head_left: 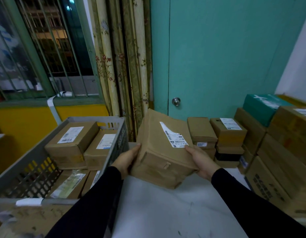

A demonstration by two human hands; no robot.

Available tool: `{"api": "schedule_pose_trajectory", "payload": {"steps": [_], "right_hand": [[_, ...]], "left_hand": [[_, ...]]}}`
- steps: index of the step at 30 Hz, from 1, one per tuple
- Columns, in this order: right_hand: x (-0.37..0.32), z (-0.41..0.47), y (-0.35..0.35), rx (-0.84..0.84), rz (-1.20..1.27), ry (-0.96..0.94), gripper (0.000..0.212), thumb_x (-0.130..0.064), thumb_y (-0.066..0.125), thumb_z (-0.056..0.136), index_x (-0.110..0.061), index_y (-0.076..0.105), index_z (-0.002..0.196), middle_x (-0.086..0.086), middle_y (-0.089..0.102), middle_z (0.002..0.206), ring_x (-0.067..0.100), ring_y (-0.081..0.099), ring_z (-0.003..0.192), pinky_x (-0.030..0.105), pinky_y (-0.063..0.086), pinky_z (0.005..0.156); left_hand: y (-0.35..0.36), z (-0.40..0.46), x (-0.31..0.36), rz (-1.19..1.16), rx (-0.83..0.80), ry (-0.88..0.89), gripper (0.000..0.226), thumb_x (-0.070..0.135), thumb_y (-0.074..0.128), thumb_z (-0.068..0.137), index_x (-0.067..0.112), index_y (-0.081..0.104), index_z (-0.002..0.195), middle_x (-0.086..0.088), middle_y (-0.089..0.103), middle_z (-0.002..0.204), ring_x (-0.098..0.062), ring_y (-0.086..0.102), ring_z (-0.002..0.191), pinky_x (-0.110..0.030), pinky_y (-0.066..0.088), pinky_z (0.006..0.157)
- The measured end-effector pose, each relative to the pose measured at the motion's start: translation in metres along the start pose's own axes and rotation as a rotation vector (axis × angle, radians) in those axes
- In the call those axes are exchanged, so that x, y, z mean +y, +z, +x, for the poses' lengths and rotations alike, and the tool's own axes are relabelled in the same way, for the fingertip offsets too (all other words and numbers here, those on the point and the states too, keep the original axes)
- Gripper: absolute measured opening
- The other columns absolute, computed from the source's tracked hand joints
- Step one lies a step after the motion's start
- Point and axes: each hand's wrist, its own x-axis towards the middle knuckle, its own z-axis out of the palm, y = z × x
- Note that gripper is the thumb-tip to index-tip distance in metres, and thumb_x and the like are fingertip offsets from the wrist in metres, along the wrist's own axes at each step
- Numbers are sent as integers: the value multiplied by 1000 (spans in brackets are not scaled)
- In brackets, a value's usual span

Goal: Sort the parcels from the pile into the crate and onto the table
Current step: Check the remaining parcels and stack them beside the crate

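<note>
I hold a brown cardboard parcel (163, 148) with a white shipping label above the white table (166, 212). My left hand (127, 159) grips its left side, thumb on top. My right hand (201, 162) grips its right side, thumb near the label. The parcel is tilted, its near end lower. To the left stands the grey plastic crate (114, 152), which holds several labelled brown boxes (71, 143).
Stacked brown parcels (227, 133) line the back of the table and rise at the right (277, 152), with a teal box (262, 107) on top. Behind are a teal door, curtains and a barred window. A cardboard flap lies at the lower left.
</note>
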Motion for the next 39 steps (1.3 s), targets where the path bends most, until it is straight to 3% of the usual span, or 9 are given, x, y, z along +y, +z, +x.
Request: {"api": "schedule_pose_trajectory", "payload": {"steps": [4,7,10,12,16,20,25,31,39], "right_hand": [[0,1,-8,62,-462,-153,37,-36,50,105,-19,58,137,3,59,138,22,57,119,36,45,103],[4,5,-10,42,-642,-229,50,-47,49,100,-30,51,147,3,45,149,26,48,132,41,39,114],[4,8,-1,-8,-551,-142,87,-86,41,77,-29,59,141,7,54,146,25,52,131,47,39,116],[-3,0,15,-118,-361,-16,90,-94,37,77,-33,55,142,1,60,142,24,57,128,49,43,113],[-19,-13,34,-321,-146,32,62,-77,41,87,-38,54,134,1,69,129,21,64,121,48,45,111],[-17,-10,29,-236,-43,4,77,-55,75,75,-24,51,142,6,70,127,26,68,116,50,52,104],[-7,-7,24,-188,-50,-72,61,-14,78,85,-20,46,136,8,68,123,25,67,112,44,54,101],[-4,-5,18,-223,-55,-104,65,-7,76,86,-16,44,142,11,68,125,24,67,112,40,56,97],[2,-5,13,-210,-75,-129,60,-7,76,86,-16,47,138,8,68,121,20,68,108,33,56,89]], "left_hand": [[-6,5,-6,-140,14,60,95,54,91,63,14,48,138,-18,66,127,-39,69,109,-56,58,90],[2,3,-7,-297,-55,66,108,43,99,55,11,42,142,-21,62,132,-37,69,109,-51,60,80],[12,0,-3,-274,-37,119,75,30,81,85,13,38,143,-17,60,133,-32,68,105,-44,60,73],[19,3,-4,-233,-54,140,61,25,73,92,13,43,144,-13,65,130,-30,69,106,-40,60,74],[31,5,-9,-82,-30,252,55,22,72,93,15,49,143,-8,70,122,-25,69,107,-37,57,84],[38,-4,-2,100,-45,346,72,27,77,89,24,37,148,3,64,122,-19,65,110,-37,53,96],[44,-14,2,152,-54,419,88,28,81,85,31,26,153,11,58,117,-10,59,107,-31,50,93],[47,-17,-4,158,-101,444,90,16,78,87,32,24,156,1,57,133,-19,56,121,-46,47,109],[51,-21,-4,195,-85,450,86,16,78,87,33,27,154,5,58,127,-17,57,118,-42,48,106]]}}
